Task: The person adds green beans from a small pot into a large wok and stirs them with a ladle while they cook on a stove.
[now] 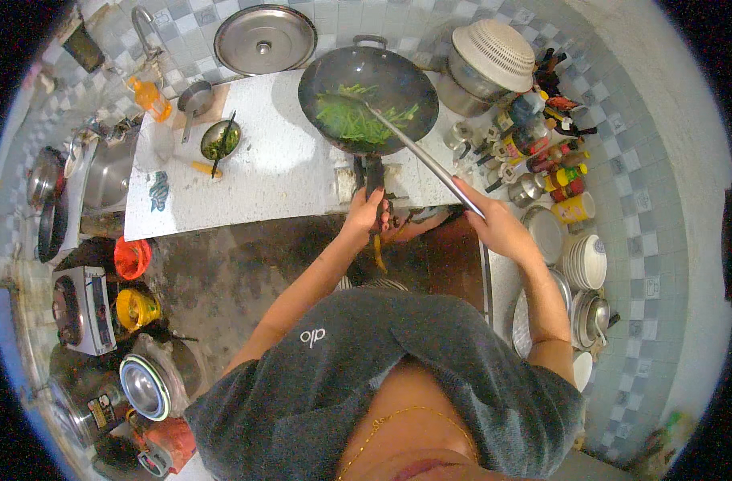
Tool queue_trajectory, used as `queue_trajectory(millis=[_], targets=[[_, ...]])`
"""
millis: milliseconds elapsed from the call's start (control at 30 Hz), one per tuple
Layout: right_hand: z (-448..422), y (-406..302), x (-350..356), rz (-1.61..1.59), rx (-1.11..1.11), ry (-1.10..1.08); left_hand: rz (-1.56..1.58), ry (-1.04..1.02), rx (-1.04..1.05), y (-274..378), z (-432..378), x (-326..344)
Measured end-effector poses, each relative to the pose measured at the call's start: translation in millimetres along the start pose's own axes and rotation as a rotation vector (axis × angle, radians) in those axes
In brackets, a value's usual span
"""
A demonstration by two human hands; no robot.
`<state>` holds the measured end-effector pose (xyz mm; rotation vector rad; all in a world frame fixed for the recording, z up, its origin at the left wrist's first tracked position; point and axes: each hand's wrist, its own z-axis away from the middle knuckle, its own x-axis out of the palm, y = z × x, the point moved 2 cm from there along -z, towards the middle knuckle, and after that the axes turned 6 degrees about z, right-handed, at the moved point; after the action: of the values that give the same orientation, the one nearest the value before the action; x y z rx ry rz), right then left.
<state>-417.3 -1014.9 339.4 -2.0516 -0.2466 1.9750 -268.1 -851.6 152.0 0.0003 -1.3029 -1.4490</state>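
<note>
A dark wok (414, 78) sits at the back of the white counter, its long handle (375, 174) pointing towards me. My left hand (366, 211) is closed around that handle. Green vegetables (360, 117), cut in long pieces, lie in the lower part of the wok. My right hand (497, 221) grips the metal shaft of a long-handled cooking utensil (426, 157). The utensil slants down to the left, and its head is among the vegetables, mostly hidden by them. Left of the wok stands a small metal bowl (237, 131) of greens with dark chopsticks (224, 144) across it.
A large round lid (240, 45) leans against the tiled wall. Right of the wok are stacked pots under a white colander (492, 51), then several bottles (531, 135) and stacked bowls (582, 261). A small saucepan (196, 99) and an orange bottle (151, 99) stand near the sink (106, 174).
</note>
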Motion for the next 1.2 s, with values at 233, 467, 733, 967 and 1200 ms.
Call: queue_trajectory(millis=[233, 467, 733, 967, 1200], targets=[[-17.3, 8.9, 25.8, 0.400, 0.208, -0.014, -0.012, 0.001, -0.022, 5.0, 1.5, 4.3], [22.4, -20.3, -0.3, 0.276, 0.177, -0.151, -0.002, -0.030, -0.010, 4.8, -0.5, -1.7], [-28.2, 14.1, 20.6, 0.500, 0.237, 0.006, 0.000, -0.080, 0.000, 7.9, -0.2, -0.6], [5.6, -19.2, 2.9, 0.255, 0.182, -0.126, -0.010, -0.056, 0.000, 6.1, 1.1, -2.5], [-44.2, 16.5, 24.9, 0.070, 0.329, 0.018, 0.024, -0.076, -0.008, 13.5, 6.3, -3.7]])
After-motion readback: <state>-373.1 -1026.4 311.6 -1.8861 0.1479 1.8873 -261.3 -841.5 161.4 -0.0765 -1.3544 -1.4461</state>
